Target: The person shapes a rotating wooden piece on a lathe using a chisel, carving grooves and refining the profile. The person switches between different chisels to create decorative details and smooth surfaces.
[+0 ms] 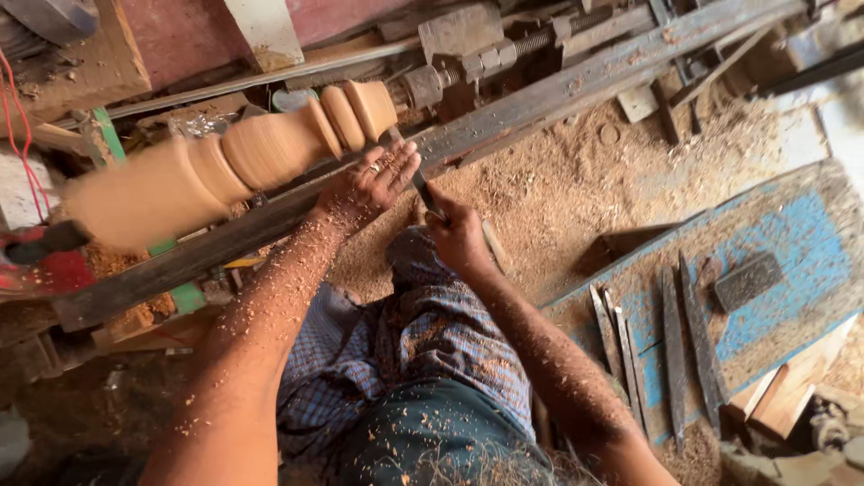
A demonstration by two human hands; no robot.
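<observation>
The turned wooden spindle [243,157] lies across the lathe, its long axis running from lower left, where it blurs with spin, up to the right toward the threaded metal centre [432,83]. Just below its narrow, beaded end the left hand [369,184] rests on the long dark tool rest [378,175], fingers laid flat and part spread over the blade of a chisel [423,189] — pressing it down rather than gripping around it. The right hand [459,236] sits behind and lower, fingers clenched on the chisel's handle, so the tool points up and away from the person, roughly square to the spindle's axis. The left hand is the nearer one to the wood; the chisel tip lies just beside the beaded end, though whether it touches I cannot tell. Both forearms are dusted with shavings, and sawdust [576,180] carpets the floor. To the right, well apart, spare chisels [670,342] lie side by side on a worn blue board [810,243] beside a dark flat block [747,281].
</observation>
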